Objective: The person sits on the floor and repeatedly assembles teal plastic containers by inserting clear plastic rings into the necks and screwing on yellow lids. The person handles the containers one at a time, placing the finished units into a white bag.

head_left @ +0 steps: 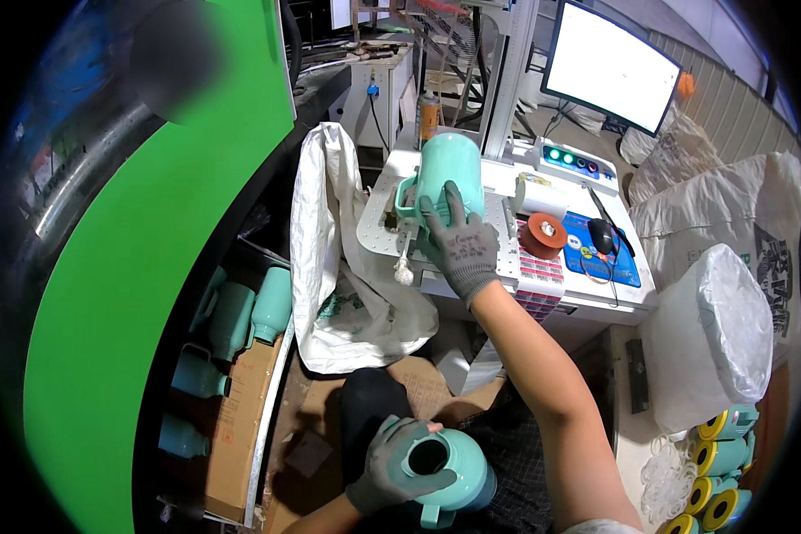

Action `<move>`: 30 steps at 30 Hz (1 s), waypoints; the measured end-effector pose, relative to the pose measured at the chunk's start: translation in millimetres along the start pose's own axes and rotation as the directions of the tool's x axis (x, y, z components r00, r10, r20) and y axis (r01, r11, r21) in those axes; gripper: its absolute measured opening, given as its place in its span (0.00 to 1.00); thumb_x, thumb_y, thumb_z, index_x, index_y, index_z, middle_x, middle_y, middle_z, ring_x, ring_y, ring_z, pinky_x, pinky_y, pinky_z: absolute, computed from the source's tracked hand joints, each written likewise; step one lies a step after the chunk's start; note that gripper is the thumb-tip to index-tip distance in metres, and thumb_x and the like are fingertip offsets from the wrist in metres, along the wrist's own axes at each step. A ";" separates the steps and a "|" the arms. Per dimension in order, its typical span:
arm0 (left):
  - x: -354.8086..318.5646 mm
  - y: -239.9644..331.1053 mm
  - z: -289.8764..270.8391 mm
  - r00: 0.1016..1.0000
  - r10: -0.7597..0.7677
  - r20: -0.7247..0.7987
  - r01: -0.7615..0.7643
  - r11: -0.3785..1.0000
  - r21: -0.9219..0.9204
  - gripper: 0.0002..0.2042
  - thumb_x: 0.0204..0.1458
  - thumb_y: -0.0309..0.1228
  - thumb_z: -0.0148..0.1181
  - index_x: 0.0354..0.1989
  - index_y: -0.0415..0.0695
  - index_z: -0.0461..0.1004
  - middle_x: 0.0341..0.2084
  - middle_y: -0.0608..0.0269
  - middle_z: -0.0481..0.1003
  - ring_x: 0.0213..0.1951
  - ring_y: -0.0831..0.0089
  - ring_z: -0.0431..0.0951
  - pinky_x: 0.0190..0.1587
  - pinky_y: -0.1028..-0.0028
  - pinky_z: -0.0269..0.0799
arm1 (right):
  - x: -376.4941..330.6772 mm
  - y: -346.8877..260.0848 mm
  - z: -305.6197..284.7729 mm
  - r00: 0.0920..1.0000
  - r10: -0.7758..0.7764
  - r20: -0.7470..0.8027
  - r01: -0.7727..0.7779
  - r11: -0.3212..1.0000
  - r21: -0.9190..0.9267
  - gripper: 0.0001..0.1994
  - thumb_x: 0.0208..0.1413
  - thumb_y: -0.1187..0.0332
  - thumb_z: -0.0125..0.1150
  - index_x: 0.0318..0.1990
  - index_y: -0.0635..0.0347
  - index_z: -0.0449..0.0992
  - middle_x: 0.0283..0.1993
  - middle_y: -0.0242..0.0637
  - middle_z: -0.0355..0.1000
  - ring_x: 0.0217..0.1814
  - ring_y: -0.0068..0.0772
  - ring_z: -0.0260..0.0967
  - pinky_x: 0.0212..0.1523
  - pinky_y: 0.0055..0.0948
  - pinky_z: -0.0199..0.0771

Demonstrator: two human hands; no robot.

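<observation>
My left hand (pixel 394 469), in a grey glove, holds a turquoise jug (pixel 469 465) over my lap. The thumb and fingers wrap its neck, and the dark round opening faces up. Stretched forward, my gloved right hand (pixel 462 246) grips the near end of a second turquoise jug (pixel 452 169) at the white perforated work table (pixel 381 233). Two fingers lie along that jug's side; the thumb is mostly hidden. Its handle points left. An orange-brown tape roll (pixel 543 235) sits right of this hand, on a sheet of printed labels (pixel 539 278).
A white woven sack (pixel 316 267) stands left of the table. Several turquoise jugs (pixel 271 304) lie in a cardboard-lined bin at left. A green machine panel (pixel 107 294) curves past them. Right are a monitor (pixel 612 67), a mouse (pixel 602 236), a white bag (pixel 707 329) and yellow-rimmed jugs (pixel 726 457).
</observation>
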State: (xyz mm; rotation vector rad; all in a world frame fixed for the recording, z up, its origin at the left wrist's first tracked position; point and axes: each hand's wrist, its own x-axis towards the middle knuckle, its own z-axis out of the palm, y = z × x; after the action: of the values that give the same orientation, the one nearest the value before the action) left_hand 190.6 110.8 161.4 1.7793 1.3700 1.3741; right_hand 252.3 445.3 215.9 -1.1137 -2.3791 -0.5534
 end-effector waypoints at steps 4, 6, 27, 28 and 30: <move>7.8 -0.2 -12.5 0.997 -0.014 0.073 0.014 1.000 -0.008 0.35 0.40 0.45 0.83 0.56 0.40 0.76 0.49 0.56 0.80 0.47 0.58 0.78 0.55 0.58 0.70 | 18.4 -9.1 0.6 0.992 0.037 0.122 -0.027 0.996 -0.084 0.35 0.59 0.60 0.63 0.75 0.33 0.62 0.81 0.50 0.53 0.41 0.46 0.79 0.37 0.46 0.83; 17.6 3.5 -1.3 0.989 0.036 0.146 -0.040 0.999 0.019 0.35 0.40 0.44 0.83 0.56 0.40 0.76 0.50 0.55 0.78 0.49 0.55 0.76 0.56 0.57 0.70 | 9.2 13.3 5.2 0.996 0.066 0.067 -0.062 0.996 -0.063 0.38 0.57 0.59 0.65 0.77 0.32 0.60 0.80 0.51 0.55 0.38 0.46 0.78 0.28 0.46 0.77; 47.6 -29.4 31.1 0.884 -0.147 0.443 0.235 0.960 -0.152 0.32 0.58 0.35 0.67 0.68 0.35 0.64 0.62 0.50 0.70 0.58 0.58 0.71 0.60 0.60 0.69 | -715.7 134.3 -296.8 -0.058 0.762 -0.645 -0.994 0.014 0.105 0.15 0.60 0.66 0.67 0.51 0.62 0.78 0.44 0.47 0.77 0.41 0.43 0.75 0.47 0.40 0.76; 47.3 -33.5 37.5 0.887 -0.141 0.440 0.251 0.947 -0.201 0.31 0.59 0.33 0.66 0.69 0.35 0.64 0.62 0.50 0.69 0.57 0.58 0.71 0.60 0.60 0.70 | -766.2 128.6 -328.2 -0.069 0.683 -0.727 -0.996 -0.086 0.014 0.12 0.62 0.65 0.65 0.48 0.61 0.77 0.43 0.47 0.76 0.42 0.43 0.75 0.46 0.41 0.76; 49.0 -20.7 47.5 0.868 -0.173 0.466 0.300 0.929 -0.215 0.30 0.61 0.30 0.65 0.70 0.35 0.63 0.63 0.51 0.68 0.57 0.59 0.71 0.60 0.59 0.70 | -858.7 103.5 -389.1 -0.002 0.591 -0.807 -0.919 -0.319 -0.231 0.12 0.63 0.65 0.59 0.50 0.60 0.76 0.44 0.51 0.75 0.46 0.56 0.76 0.49 0.50 0.75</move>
State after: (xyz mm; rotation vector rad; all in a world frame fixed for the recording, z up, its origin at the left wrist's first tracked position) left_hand 224.8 171.6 146.8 1.5447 1.0459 0.9051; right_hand 913.1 -220.4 75.4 -2.3869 -0.1929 -1.1224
